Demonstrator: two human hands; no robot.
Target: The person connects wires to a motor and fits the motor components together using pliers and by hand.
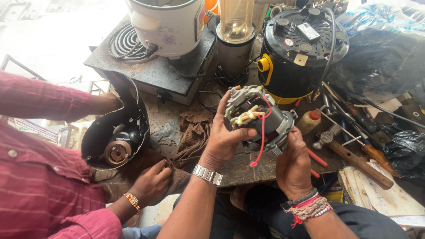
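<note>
Together gripping a motor (259, 117) over the cluttered bench (239, 170): left hand (223, 139) round its end, right hand (293, 166) beneath.

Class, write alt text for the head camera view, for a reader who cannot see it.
A person's left hand and right hand hold up a small electric motor with a red wire over a cluttered repair bench. Beside them, another person in a red shirt steadies a black appliance housing.

motor (259, 118) centre, between hands | housing (116, 132) left | hammer (354, 160) right | blender (236, 37) behind
</note>
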